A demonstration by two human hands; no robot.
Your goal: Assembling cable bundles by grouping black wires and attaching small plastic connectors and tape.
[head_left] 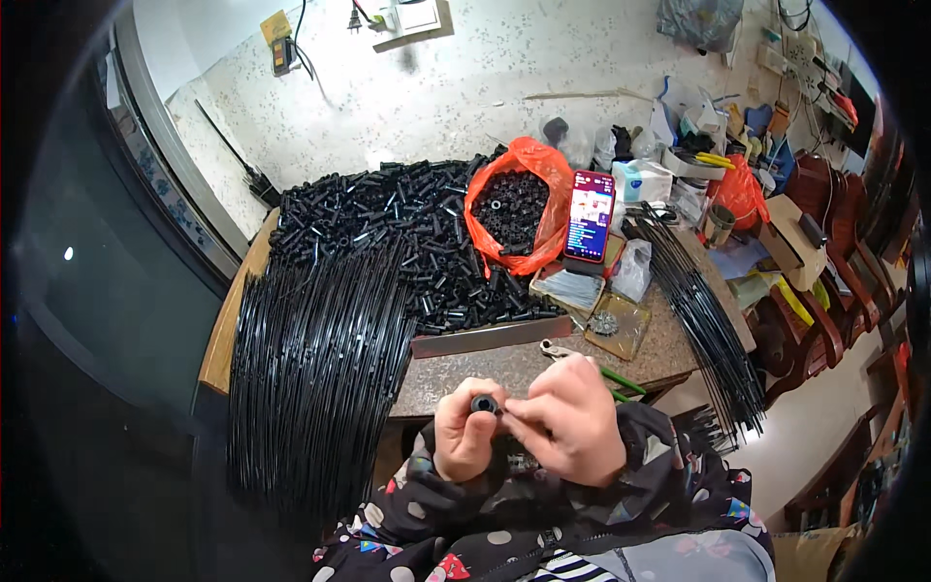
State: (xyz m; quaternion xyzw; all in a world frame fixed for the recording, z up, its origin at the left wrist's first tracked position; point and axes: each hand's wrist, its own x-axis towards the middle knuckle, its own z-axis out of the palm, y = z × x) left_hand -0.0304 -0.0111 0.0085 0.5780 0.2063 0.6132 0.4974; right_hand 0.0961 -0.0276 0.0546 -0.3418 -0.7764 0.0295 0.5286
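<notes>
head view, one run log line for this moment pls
left hand: grips black tube | right hand: fingers at tube end | table: black rods beside

A dark padded jacket (543,514) is worn, printed all over with pale dots and small red, blue and yellow shapes. Its sleeves are drawn down to the wrists. A striped garment (572,567) is seen beneath, and both hands are bare.
</notes>
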